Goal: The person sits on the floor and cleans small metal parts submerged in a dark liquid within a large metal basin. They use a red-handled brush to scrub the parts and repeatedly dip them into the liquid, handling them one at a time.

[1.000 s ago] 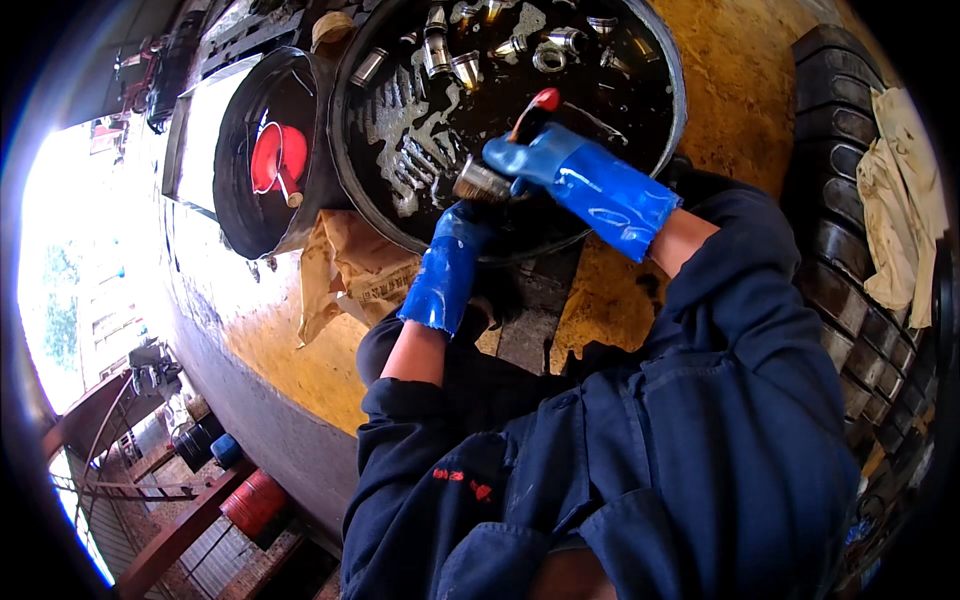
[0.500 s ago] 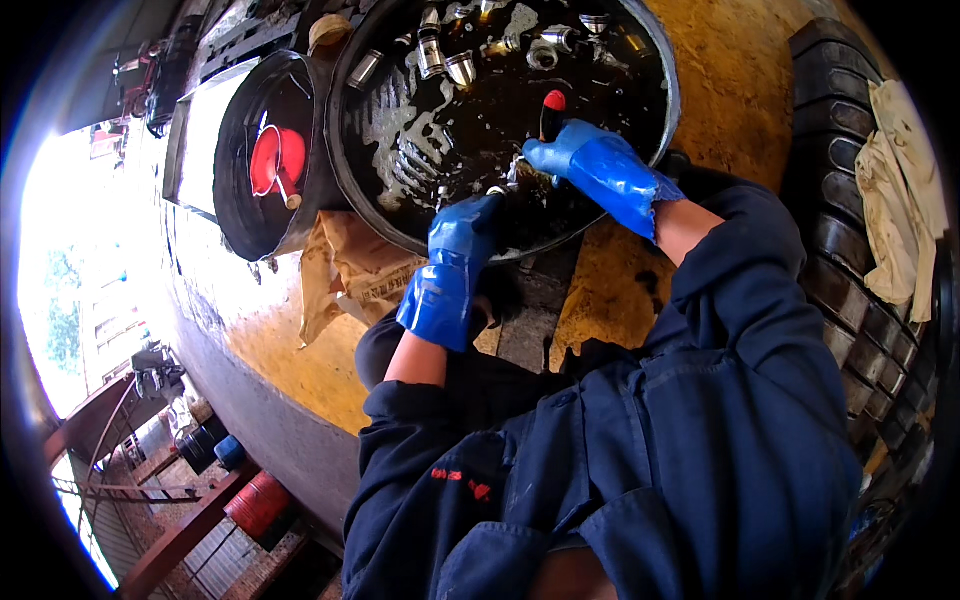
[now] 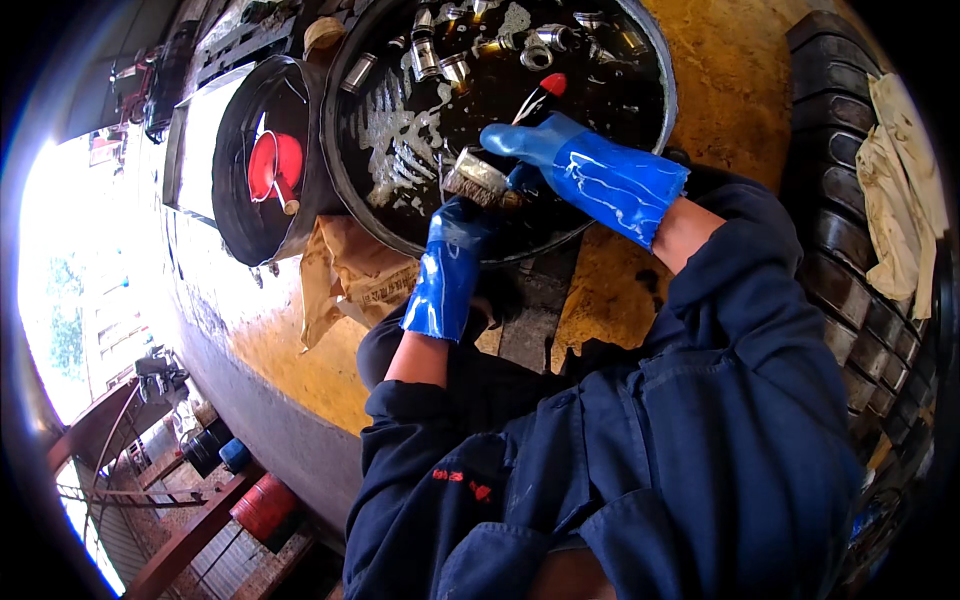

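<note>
My right hand (image 3: 575,160), in a wet blue rubber glove, is closed around a paintbrush. Its black handle with a red end (image 3: 553,84) sticks up past my fingers, while the metal ferrule and dark wet bristles (image 3: 470,188) point left, just above my left hand (image 3: 456,235). That hand, gloved in the same blue, is closed at the near rim side; what it grips is mostly hidden by the brush and fingers. Both hands are over a large round tub (image 3: 333,150) of dark liquid. Several shiny cylindrical metal parts (image 3: 425,58) lie at its far side.
Left of the tub stands a smaller dark basin (image 3: 225,190) with a red scoop (image 3: 275,165) in it. A brown paper sack (image 3: 345,265) lies on the floor below. Black tracks or tyres (image 3: 835,170) with beige cloth (image 3: 890,190) are at the right.
My right hand has shifted left and turned the brush, so its ferrule and bristles now show over my left hand. The left hand has stayed nearly in place.
</note>
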A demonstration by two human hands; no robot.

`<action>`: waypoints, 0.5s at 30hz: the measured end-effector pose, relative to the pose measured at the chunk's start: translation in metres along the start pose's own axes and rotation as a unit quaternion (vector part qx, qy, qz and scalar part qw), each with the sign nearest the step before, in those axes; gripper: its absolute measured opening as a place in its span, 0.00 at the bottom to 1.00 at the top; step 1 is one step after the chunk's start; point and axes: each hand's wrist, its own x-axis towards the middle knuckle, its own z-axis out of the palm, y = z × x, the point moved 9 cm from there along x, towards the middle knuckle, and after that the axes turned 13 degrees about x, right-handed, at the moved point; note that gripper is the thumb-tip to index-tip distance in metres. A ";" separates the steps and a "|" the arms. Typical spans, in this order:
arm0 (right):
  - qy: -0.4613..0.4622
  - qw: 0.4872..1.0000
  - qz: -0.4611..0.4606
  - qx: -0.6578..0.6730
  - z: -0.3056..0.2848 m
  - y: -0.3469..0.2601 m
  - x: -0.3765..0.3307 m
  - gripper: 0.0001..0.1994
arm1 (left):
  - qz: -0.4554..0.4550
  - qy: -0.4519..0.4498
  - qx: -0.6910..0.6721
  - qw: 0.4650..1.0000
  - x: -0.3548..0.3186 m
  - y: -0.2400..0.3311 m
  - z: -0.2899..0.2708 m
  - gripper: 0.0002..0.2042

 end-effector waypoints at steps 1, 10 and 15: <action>0.019 0.999 -0.023 -0.036 -0.011 0.009 0.011 0.26 | -0.036 -0.023 0.162 0.986 0.001 0.014 -0.006 0.15; 0.101 0.970 -0.094 -0.202 -0.041 -0.020 0.019 0.27 | 0.037 0.016 -0.019 0.999 -0.003 0.052 -0.027 0.15; -0.003 0.952 -0.084 -0.295 -0.005 -0.006 0.037 0.31 | -0.126 -0.003 0.027 0.992 -0.001 0.015 -0.039 0.15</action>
